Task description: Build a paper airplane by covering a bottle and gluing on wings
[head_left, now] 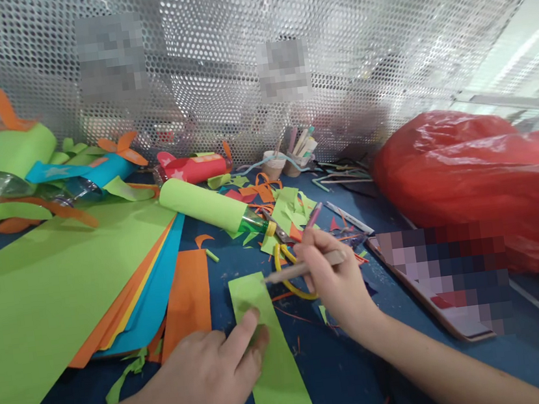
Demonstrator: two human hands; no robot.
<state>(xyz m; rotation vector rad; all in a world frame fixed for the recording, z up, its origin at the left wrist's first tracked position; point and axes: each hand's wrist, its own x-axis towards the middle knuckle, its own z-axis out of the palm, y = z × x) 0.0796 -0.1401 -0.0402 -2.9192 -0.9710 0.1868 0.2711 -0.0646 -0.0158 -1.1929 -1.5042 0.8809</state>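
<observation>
A long green paper strip (276, 378) lies on the dark blue table in front of me. My left hand (207, 380) rests on its left side, fingertips on the paper, fingers apart and gripping nothing. My right hand (335, 279) pinches a grey pen (297, 269), whose tip is at the strip's top right corner. Scissors with yellow handles (281, 279) lie behind the pen, partly hidden by it and my right hand. Beyond the strip lies a green bottle wrapped in light green paper (206, 206).
Coloured sheets (78, 284) spread at the left, with paper-covered bottles (108, 169) behind them. Scraps (292, 206) and cups of pens (296, 159) are at the back. A phone (438, 293) and red plastic bag (480, 196) lie right; a perforated metal screen (212, 58) stands behind.
</observation>
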